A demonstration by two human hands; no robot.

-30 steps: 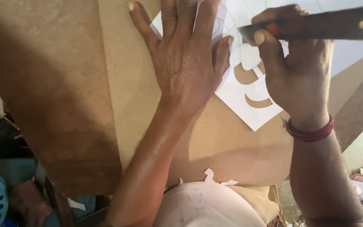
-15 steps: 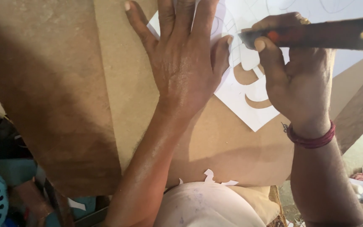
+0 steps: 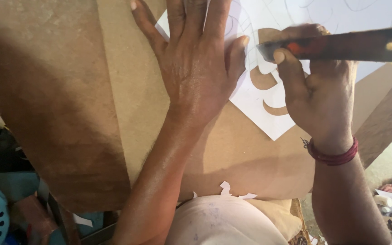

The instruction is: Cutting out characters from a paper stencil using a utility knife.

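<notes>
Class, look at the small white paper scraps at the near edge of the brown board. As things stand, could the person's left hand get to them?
Probably yes. The left hand lies flat on the white paper sheet, holding nothing, and bare brown board lies between it and the paper scraps. Only its own forearm crosses that stretch.

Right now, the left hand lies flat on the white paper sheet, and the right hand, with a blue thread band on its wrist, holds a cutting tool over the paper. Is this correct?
Not quite. The band on the wrist is red, not blue, as the head view shows. The rest holds: the left hand lies flat on the white paper sheet, and the right hand holds the cutting tool over the paper.
</notes>
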